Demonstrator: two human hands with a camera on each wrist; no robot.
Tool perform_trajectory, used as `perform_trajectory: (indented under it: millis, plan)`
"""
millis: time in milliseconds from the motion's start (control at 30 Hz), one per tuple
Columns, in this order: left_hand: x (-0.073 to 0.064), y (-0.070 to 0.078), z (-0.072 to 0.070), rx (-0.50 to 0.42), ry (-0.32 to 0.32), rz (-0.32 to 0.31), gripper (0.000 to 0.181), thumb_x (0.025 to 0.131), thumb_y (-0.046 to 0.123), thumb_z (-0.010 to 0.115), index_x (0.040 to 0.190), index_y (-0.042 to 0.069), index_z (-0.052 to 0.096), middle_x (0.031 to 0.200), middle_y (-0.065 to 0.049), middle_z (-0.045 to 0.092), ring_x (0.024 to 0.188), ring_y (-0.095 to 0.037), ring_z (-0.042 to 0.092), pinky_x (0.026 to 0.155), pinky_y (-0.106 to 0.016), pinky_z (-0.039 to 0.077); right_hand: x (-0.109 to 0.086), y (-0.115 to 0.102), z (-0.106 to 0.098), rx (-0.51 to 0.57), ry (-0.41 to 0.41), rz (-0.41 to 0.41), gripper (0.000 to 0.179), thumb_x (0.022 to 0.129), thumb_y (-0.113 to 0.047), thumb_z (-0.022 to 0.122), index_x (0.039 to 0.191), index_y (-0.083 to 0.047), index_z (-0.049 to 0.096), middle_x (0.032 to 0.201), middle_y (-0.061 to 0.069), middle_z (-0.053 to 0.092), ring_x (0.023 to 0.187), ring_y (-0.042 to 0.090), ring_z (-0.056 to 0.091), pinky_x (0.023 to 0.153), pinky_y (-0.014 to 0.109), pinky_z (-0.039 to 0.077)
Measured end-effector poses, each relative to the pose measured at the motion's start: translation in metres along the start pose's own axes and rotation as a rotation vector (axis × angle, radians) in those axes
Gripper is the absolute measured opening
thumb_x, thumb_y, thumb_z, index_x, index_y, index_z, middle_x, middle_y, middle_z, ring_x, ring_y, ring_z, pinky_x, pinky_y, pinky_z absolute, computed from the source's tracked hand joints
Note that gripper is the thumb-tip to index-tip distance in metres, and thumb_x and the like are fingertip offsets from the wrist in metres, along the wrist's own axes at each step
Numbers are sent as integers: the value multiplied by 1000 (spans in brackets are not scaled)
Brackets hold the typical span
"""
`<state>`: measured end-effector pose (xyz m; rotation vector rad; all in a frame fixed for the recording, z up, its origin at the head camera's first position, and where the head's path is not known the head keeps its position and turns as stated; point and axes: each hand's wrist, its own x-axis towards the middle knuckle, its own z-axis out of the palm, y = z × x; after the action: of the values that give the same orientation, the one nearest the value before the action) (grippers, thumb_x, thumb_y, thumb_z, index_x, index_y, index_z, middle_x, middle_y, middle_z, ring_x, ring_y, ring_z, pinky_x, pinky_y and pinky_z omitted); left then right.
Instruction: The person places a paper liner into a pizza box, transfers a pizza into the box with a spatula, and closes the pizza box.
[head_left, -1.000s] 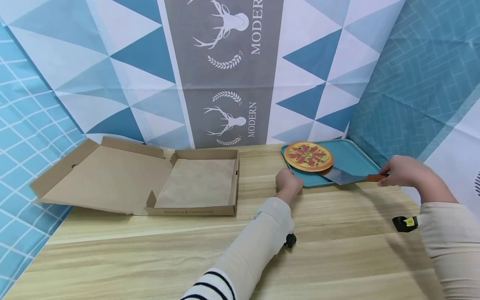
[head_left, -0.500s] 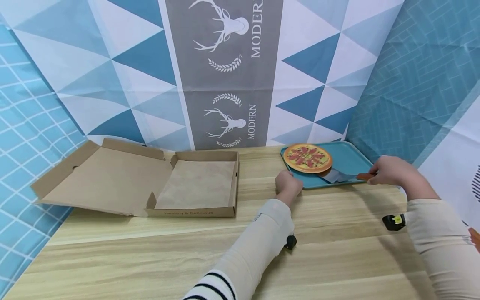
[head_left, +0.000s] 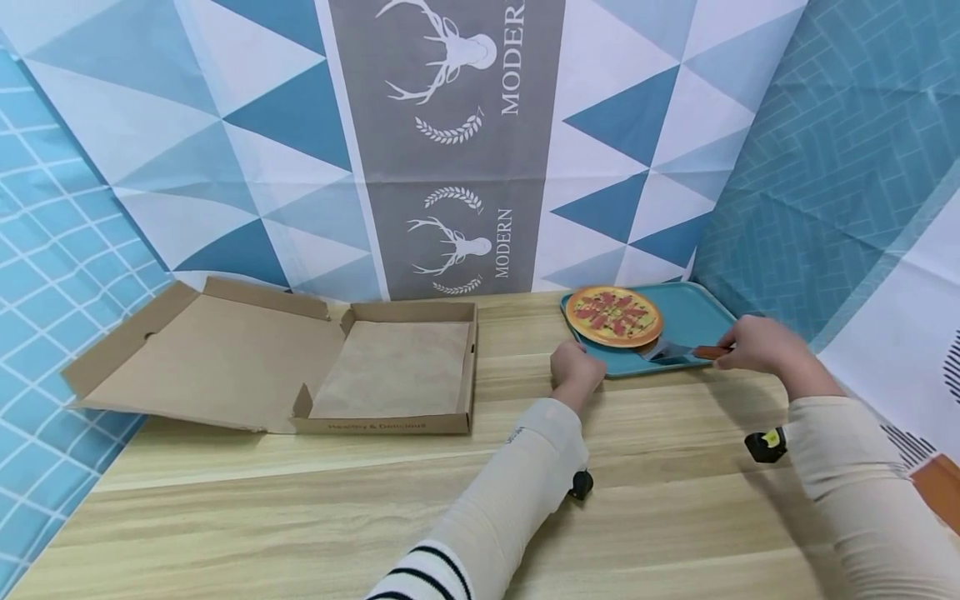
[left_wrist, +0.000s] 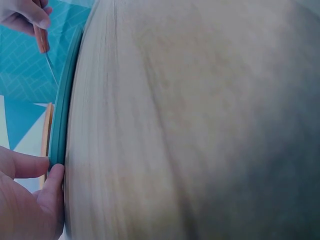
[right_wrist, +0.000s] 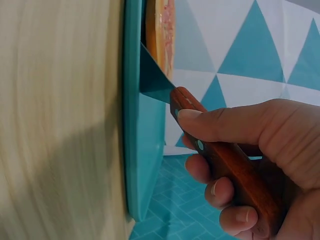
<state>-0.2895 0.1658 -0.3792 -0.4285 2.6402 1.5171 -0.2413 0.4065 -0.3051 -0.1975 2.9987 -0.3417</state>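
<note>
The right hand (head_left: 761, 346) has its fingers and thumb curled round the wooden handle of a spatula (head_left: 671, 353). The left hand (head_left: 577, 365) pinches the near rim of the blue tray (head_left: 701, 308) between thumb and finger. The pizza (head_left: 615, 317) sits at the tray's left end, over the rim there, with the spatula's blade slanting down to its near right edge.

The likeliest trouble is a push instead of a lift: if the blade meets the crust side-on, the pizza could slide over the left rim onto the worktop (head_left: 300, 517). A shallow bite under one edge could let it tip off when raised. Should the left hand's pinch slip, the whole tray might skid along with the push. The cardboard box (head_left: 382, 423), its lid laid back, stands well apart to the left, so a badly centred pizza would have a gap to cross.

The blade's front end is hidden by the pizza, so how far under it reaches cannot be told. The left wrist view shows only a sliver of the pizza's edge; the right wrist view cuts it off at the top.
</note>
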Motion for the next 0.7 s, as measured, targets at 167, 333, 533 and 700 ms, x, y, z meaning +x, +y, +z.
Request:
perform_trajectory:
  millis: [167,333,533,700]
  plan:
    - [-1,0,-1,1,10,2,27,76,7,80,101,15,71,105,-1,67,99,-15,62,86,-33,52,8,-3,3,1,16,7,20,83,-21,74,89,-1,75,75,1,65,68,22,52,58,35,42]
    - [-1,0,-1,-10,17,1,28,76,6,80,101,15,72,105,-1,67,99,-16,62,85,-32,52,11,-5,5,7,25,21,18,83,-21,73,88,-4,75,76,1,64,69,23,51,59,35,42]
    - [-2,0,-1,-25,17,-4,29,76,6,79,103,15,73,107,0,68,102,-15,62,87,-33,52,9,-6,9,15,56,29,25,83,-22,74,96,0,75,84,10,69,74,25,58,63,40,48]
    - [-3,-1,-1,-34,14,3,30,77,4,78,105,13,73,108,-1,69,103,-15,62,88,-33,52,5,-3,15,23,83,43,34,84,-23,75,102,5,73,94,21,70,80,33,63,67,48,51]
